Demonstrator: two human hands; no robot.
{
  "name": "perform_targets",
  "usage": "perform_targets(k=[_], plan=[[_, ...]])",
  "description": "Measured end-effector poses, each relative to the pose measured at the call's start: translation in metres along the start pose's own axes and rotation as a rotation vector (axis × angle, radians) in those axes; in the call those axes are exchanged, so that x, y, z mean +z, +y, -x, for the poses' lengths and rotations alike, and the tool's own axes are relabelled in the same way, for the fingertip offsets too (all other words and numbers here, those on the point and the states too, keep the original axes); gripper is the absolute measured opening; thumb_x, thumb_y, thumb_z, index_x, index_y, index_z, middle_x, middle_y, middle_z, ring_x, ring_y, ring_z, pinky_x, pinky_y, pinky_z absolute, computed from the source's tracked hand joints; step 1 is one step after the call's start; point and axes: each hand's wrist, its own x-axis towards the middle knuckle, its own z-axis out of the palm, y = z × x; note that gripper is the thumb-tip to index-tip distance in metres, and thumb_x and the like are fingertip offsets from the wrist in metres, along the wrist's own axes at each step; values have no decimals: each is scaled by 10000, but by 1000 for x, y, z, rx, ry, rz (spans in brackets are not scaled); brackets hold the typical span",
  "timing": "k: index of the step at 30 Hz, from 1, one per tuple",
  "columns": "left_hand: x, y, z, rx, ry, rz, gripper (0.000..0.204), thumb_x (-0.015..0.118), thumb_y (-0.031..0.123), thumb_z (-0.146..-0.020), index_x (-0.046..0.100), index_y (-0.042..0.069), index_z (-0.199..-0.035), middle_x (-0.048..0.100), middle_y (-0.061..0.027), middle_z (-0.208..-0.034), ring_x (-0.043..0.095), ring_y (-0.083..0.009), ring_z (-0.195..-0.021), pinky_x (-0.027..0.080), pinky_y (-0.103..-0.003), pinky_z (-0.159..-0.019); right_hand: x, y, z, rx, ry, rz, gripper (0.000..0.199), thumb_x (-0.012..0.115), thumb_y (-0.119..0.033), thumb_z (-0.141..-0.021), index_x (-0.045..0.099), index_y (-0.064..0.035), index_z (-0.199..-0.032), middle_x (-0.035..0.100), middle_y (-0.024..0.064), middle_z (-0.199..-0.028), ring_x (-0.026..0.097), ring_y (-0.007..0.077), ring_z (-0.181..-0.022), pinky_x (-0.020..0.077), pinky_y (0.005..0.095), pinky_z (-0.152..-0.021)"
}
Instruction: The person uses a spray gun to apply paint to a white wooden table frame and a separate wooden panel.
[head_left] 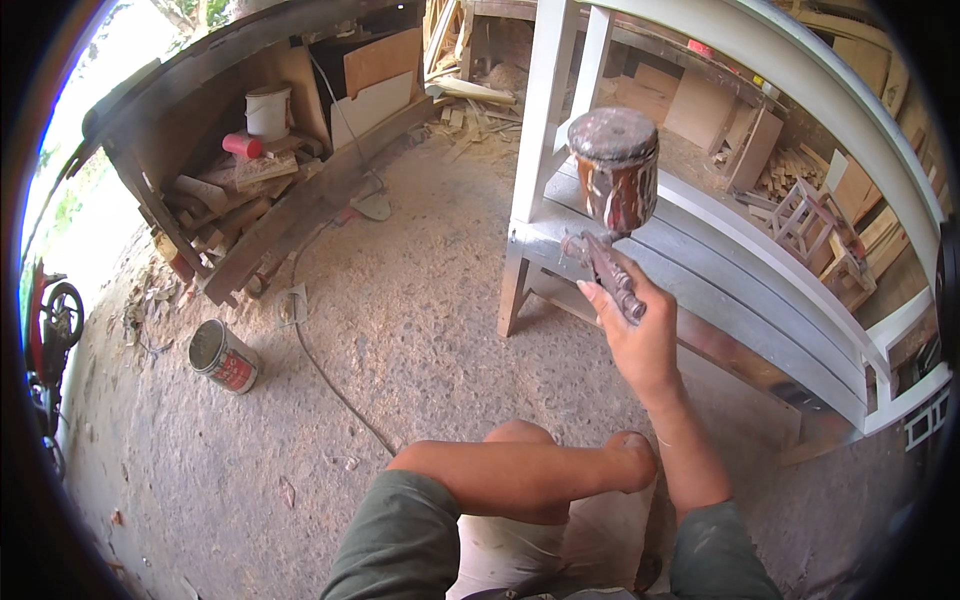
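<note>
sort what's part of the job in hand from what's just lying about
Likely the job:
- spray gun, in the right hand
- pale slatted bench
- open can, perhaps

Seemingly lying about:
- white bucket
- red cylinder
- wood offcuts

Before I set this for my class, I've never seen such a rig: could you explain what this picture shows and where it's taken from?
There is no robot here, just someone's bare hands. The one picture comes from the left of two wide cameras worn on the head, looking down, so straight edges bend. The right hand grips a spray gun with a paint-streaked cup on top; behind it is a slatted grey-and-white bench. The left forearm lies across in front, its hand hard to make out. On the floor stands an open can, left of a long cord or hose.
</note>
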Motion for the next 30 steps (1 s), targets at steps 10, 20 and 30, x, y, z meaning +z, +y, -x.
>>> perform_targets(k=[10, 20, 30], plan=[[13, -9, -26, -3, -94, 27, 328, 796, 364, -853, 788, 211, -1143, 765, 12, -1057, 750, -281, -911, 609, -471, -700, -25, -55, -37, -44, 110, -42, 401, 748, -107, -965, 645, 48, -1320, 760, 129, -1014, 679, 107, -905, 530, 264, -803], [11, -16, -30, 51, -63, 54, 374, 789, 361, -871, 767, 188, -1202, 764, -18, -1123, 743, -296, -1016, 619, -485, -824, -48, -95, -69, -218, 286, -30, 257, 765, -232, -961, 730, -8, -1083, 693, 23, -797, 568, 34, -605, 374, 197, -458], [18, -21, -31, 109, -23, 33, 388, 776, 363, -876, 768, 157, -1204, 764, -39, -1115, 748, -323, -979, 608, -474, -808, -45, -147, -87, -393, 431, -80, 246, 747, -242, -974, 735, -13, -1064, 728, 46, -862, 630, 53, -675, 393, 193, -457]])
